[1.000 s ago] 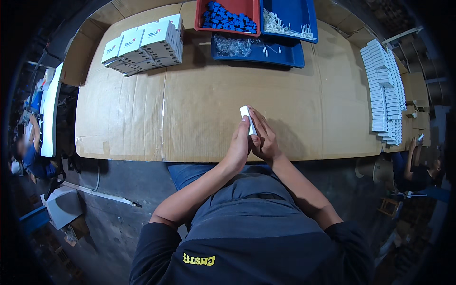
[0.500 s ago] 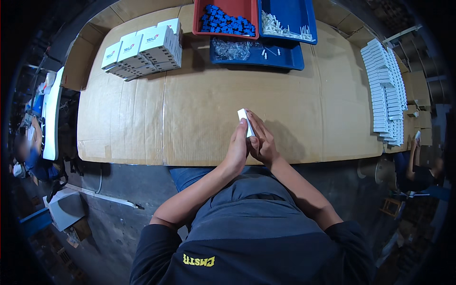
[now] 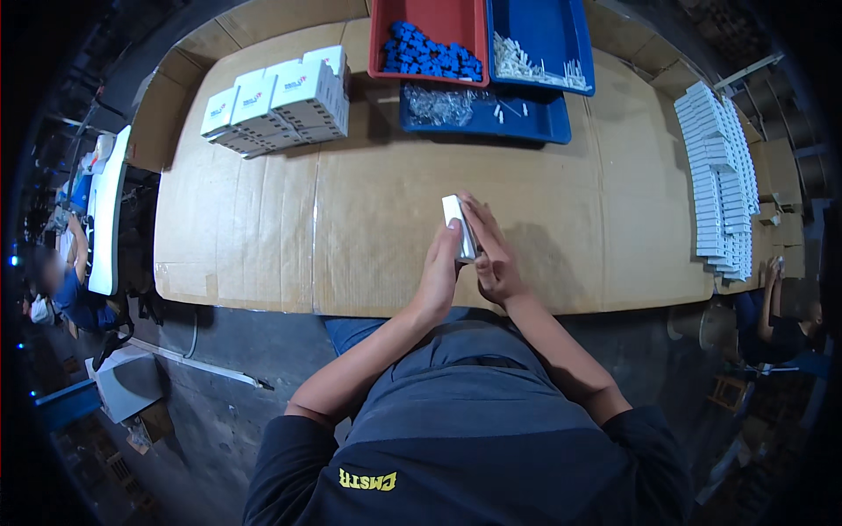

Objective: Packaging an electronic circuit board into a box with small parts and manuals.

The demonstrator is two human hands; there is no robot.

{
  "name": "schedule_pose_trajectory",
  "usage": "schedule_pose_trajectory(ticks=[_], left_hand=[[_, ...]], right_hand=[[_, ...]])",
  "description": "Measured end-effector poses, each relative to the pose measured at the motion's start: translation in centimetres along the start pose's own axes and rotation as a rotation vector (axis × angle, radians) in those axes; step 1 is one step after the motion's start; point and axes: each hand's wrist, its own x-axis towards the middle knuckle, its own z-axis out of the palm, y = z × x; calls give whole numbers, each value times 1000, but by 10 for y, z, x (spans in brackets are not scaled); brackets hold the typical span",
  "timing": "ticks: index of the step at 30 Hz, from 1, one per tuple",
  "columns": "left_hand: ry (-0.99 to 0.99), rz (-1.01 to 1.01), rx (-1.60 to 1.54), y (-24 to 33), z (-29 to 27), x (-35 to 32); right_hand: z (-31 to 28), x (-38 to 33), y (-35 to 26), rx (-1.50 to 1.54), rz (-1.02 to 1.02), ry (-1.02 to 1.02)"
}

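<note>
Upright-ish, white box (image 3: pixel 458 227), long axis away.

Desk (image 3: pixel 395 228) covered in flattened brown cardboard, stocked along its far and right edges.

At the far left stood a cluster of white cartons (image 3: pixel 281 101). Along the far edge sat a red bin (image 3: pixel 386 35) of blue parts, just beside a blue bin (image 3: pixel 561 26) of white parts, with a shallow blue tray (image 3: pixel 526 123) holding clear bags in front of them. Rows of small white boxes (image 3: pixel 719 175) were stacked down the right edge.
</note>
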Motion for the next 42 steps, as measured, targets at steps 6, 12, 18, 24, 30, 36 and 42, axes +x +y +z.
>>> schedule_pose_trajectory(ticks=[6,12,18,24,30,36,42], left_hand=[[-158,297,174,32,-6,8],[-159,465,411,37,-5,5],[-180,494,476,38,-3,-5],[-172,530,517,31,-2,-13],[-134,588,564,25,-11,-14],[-184,523,298,19,-21,-23],[-146,484,220,32,-8,-16]], right_hand=[[-9,10,-22,188,288,31],[-17,17,-42,226,371,-91],[-9,11,-41,-176,17,-85],[-1,1,-40,-257,-29,-56],[1,-3,-44,-254,-3,-70],[-8,-8,-52,-79,56,-7],[-4,10,-60,-41,73,47]])
